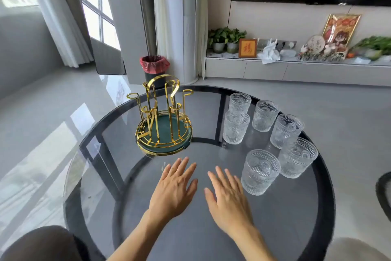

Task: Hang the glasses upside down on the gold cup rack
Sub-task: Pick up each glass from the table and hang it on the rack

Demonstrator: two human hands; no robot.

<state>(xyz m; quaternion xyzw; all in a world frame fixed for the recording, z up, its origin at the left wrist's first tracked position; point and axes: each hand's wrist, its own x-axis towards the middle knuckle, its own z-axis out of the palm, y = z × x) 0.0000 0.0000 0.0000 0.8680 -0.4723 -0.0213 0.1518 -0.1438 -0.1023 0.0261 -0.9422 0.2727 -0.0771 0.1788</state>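
Observation:
The gold cup rack (163, 112), with a green round tray base and bare upright prongs, stands on the left-centre of the round glass table (275, 229). Several clear embossed glasses stand upright on the right side; the nearest glass (260, 172) is just right of my right hand. My left hand (175, 189) and my right hand (228, 199) lie flat, palms down, side by side on the table in front of the rack. Both hands hold nothing, and their fingers are spread.
A bin with a red liner (154, 67) stands on the floor behind the rack. A low white cabinet (275, 70) with plants and ornaments runs along the back wall. Dark seats show at the lower left (42, 243) and right edge (384, 193).

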